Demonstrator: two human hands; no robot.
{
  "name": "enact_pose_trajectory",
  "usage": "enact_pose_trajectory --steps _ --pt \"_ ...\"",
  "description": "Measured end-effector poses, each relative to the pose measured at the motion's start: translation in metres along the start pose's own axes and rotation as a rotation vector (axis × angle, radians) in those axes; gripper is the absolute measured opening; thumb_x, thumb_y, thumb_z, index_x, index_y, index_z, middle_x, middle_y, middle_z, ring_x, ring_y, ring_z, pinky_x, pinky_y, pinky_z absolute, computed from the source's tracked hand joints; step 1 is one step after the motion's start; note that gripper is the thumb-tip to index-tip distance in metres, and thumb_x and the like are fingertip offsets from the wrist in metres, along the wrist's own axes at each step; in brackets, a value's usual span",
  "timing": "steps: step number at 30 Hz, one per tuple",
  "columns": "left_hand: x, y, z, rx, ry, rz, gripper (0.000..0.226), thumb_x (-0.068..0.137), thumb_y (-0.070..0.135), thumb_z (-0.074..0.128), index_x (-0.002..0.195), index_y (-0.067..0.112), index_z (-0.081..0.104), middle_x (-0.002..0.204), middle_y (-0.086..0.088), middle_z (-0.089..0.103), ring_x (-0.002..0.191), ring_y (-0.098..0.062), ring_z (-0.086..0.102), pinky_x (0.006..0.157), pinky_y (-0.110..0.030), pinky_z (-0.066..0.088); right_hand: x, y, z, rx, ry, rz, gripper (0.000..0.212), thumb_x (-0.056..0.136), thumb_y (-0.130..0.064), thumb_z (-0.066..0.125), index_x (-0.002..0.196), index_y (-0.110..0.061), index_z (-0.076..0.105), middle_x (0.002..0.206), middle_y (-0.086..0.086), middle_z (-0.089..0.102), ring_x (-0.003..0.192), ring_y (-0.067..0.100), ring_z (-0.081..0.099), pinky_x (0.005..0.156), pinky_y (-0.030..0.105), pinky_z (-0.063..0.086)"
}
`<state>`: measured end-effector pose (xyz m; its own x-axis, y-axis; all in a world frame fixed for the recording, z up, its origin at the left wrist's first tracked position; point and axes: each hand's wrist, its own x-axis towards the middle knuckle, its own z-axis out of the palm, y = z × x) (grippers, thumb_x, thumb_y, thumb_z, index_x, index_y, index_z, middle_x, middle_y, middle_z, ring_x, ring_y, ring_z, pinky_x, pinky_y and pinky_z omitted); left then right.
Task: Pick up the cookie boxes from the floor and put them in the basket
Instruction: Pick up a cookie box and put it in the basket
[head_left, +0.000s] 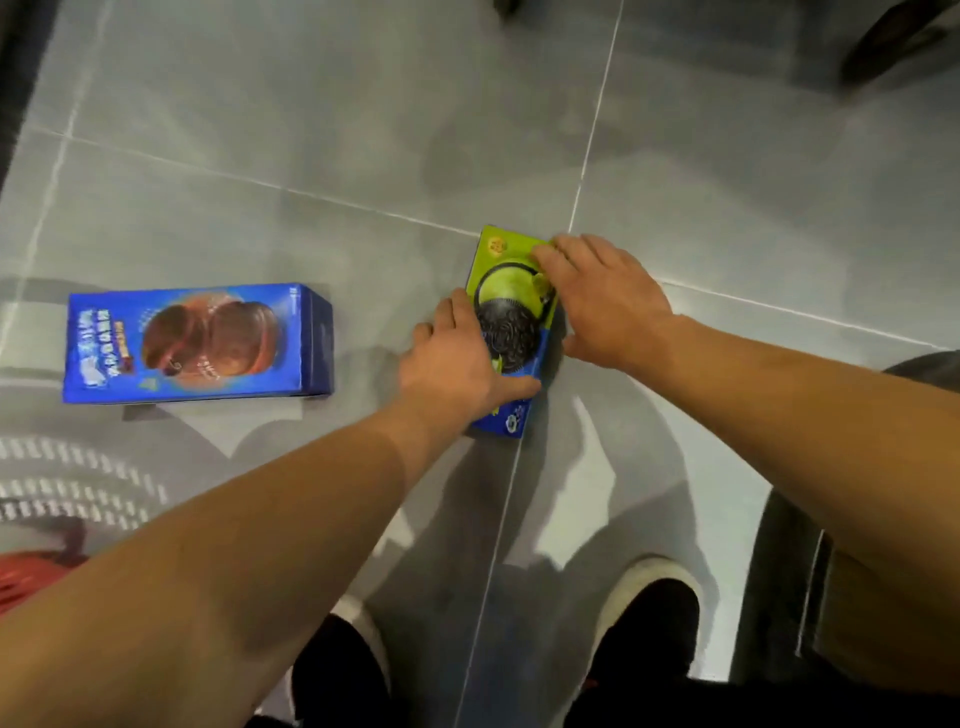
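A green and blue cookie box (506, 306) lies flat on the grey tiled floor, a little right of centre. My left hand (457, 358) grips its left side, thumb across the near end. My right hand (597, 296) presses its right side, fingers over the top far corner. Between the hands the box's printed cookie picture shows. A second, blue cookie box (197, 343) with brown cookies printed on it lies flat on the floor to the left, apart from both hands. A red basket (26, 582) shows only as a blurred edge at the lower left.
My two shoes (649, 618) stand on the tiles at the bottom of the view. A dark object (898, 47) sits at the top right corner. Another dark shape (930, 369) rises at the right edge. Bare tiles lie between the two boxes.
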<state>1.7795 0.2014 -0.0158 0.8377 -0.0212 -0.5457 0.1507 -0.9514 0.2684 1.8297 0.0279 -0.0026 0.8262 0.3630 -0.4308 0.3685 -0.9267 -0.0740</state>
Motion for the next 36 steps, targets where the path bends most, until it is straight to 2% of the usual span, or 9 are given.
enact_pose_trajectory --steps 4,11,13,15,19,23,29,33,36 --pt "0.002 0.001 0.02 0.006 0.02 0.028 0.145 0.046 0.072 0.077 0.151 0.015 -0.005 0.149 -0.003 0.025 0.126 -0.033 0.035 0.096 -0.05 0.042 0.004 0.0 0.016 0.07 -0.023 0.055 0.105 0.065 -0.024 0.08 0.15 -0.018 0.019 0.154 0.012 0.02 0.131 0.04 0.037 0.107 0.046 0.037" --pt "0.021 -0.018 0.008 0.239 0.062 0.266 0.132 0.049 0.051 0.077 0.15 0.032 -0.006 0.152 -0.001 0.016 0.131 -0.036 0.027 0.11 -0.056 0.023 -0.027 0.014 0.028 -0.114 0.047 0.195 0.086 0.062 -0.048 0.077 0.13 -0.014 0.037 0.118 0.012 0.046 0.107 0.036 0.046 0.088 0.044 0.038" --pt "0.025 -0.031 0.005 0.266 0.073 0.255 0.131 0.051 0.05 0.077 0.15 0.03 -0.006 0.152 -0.003 0.018 0.134 -0.036 0.024 0.112 -0.056 0.021 -0.027 0.02 0.03 -0.12 0.069 0.19 0.088 0.059 -0.053 0.077 0.127 -0.013 0.038 0.118 0.011 0.046 0.107 0.036 0.046 0.091 0.045 0.038" --pt "0.029 -0.041 0.004 0.253 0.092 0.246 0.129 0.051 0.051 0.077 0.15 0.023 -0.001 0.144 -0.007 0.029 0.128 -0.036 0.031 0.109 -0.05 0.029 -0.02 0.02 0.029 -0.085 0.079 0.136 0.102 0.054 -0.052 0.08 0.136 -0.013 0.034 0.134 0.012 0.04 0.12 0.038 0.04 0.103 0.048 0.033" --pt "0.031 -0.042 -0.001 0.2 0.093 0.315 0.115 0.053 0.043 0.078 0.146 0.017 0.016 0.131 -0.01 0.04 0.117 -0.032 0.039 0.099 -0.042 0.041 0.0 0.007 0.024 -0.056 0.0 0.023 0.13 0.051 -0.055 0.082 0.152 -0.02 0.008 0.158 0.007 0.014 0.145 0.034 0.013 0.119 0.051 0.013" --pt "0.026 -0.046 -0.014 0.226 0.121 0.408 0.109 0.054 0.045 0.077 0.145 0.017 0.024 0.13 -0.011 0.042 0.118 -0.033 0.039 0.101 -0.044 0.041 0.001 -0.008 0.024 -0.08 -0.062 -0.046 0.126 0.052 -0.056 0.08 0.149 -0.015 0.013 0.144 0.009 0.034 0.135 0.034 0.032 0.115 0.049 0.022" --pt "-0.048 -0.038 -0.071 0.226 0.128 0.42 0.109 0.052 0.052 0.076 0.144 0.017 0.029 0.128 -0.011 0.045 0.115 -0.034 0.042 0.098 -0.047 0.042 -0.061 -0.036 -0.046 -0.06 -0.049 -0.04 0.113 0.048 -0.05 0.079 0.141 -0.013 0.027 0.131 0.011 0.046 0.119 0.037 0.045 0.105 0.047 0.034" --pt "-0.131 -0.028 -0.147 0.229 0.155 0.427 0.108 0.052 0.059 0.072 0.143 0.017 0.032 0.126 -0.01 0.047 0.111 -0.033 0.045 0.097 -0.045 0.042 -0.131 -0.066 -0.133 -0.045 -0.046 -0.039 0.112 0.049 -0.049 0.077 0.142 -0.012 0.028 0.131 0.01 0.047 0.117 0.036 0.046 0.104 0.045 0.033" --pt "-0.198 -0.014 -0.218 0.26 0.133 0.431 0.112 0.048 0.051 0.079 0.144 0.021 0.028 0.127 -0.008 0.045 0.11 -0.032 0.046 0.094 -0.046 0.044 -0.188 -0.094 -0.216 -0.058 -0.049 -0.017 0.112 0.049 -0.049 0.075 0.143 -0.012 0.027 0.131 0.009 0.047 0.116 0.035 0.046 0.104 0.045 0.033"
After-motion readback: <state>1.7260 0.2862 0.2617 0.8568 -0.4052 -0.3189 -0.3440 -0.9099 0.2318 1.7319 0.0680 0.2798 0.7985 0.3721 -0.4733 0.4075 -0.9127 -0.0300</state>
